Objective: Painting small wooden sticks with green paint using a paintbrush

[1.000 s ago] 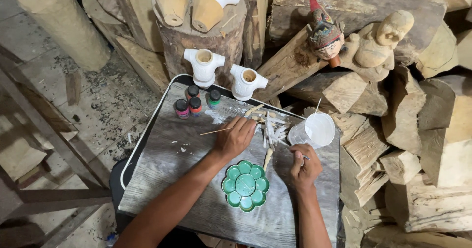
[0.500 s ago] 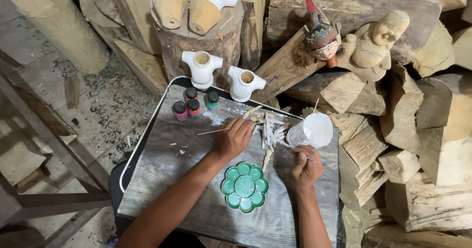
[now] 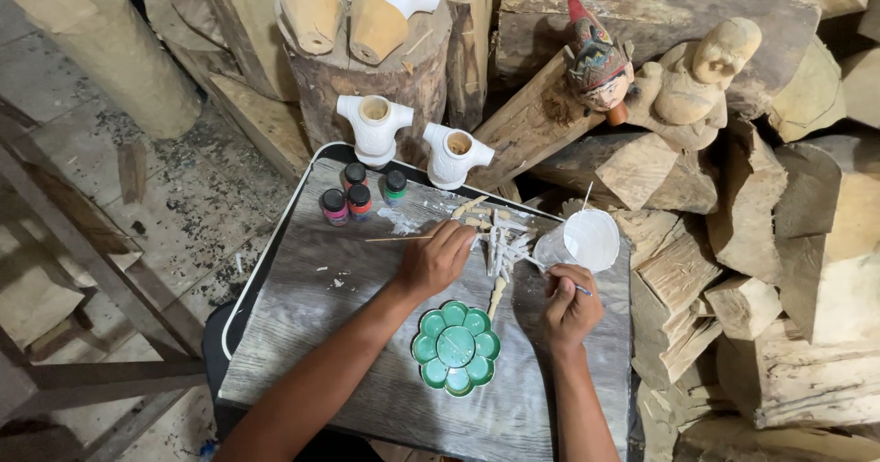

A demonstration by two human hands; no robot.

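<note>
Grey wood-grain board serves as the work surface, framed by a dark tray edge and surrounded by stacked logs.

Left hand: rests palm-down on the board, fingers curled together over the near end of a cluster of small white-painted wooden pieces. A thin wooden stick projects leftward from under the fingers; whether the hand grips it or only covers it cannot be told.

Right hand: closed around a thin paintbrush, fingers pinched on the handle. The brush runs up and to the left, with its tip at the white-painted pieces.

White plastic cup: lies tilted on the board just above the right hand, mouth open toward the camera.

Green flower-shaped palette: lies flat on the board between the two forearms, near the front edge. A pale wooden strip runs from its upper rim toward the painted pieces.

Four small paint bottles: stand upright in a group at the far left of the board, well apart from both hands.

Two white-primed carved torsos: stand upright at the far edge of the board, against a log. A painted puppet head and an unpainted carved figure rest on the logs beyond.
</note>
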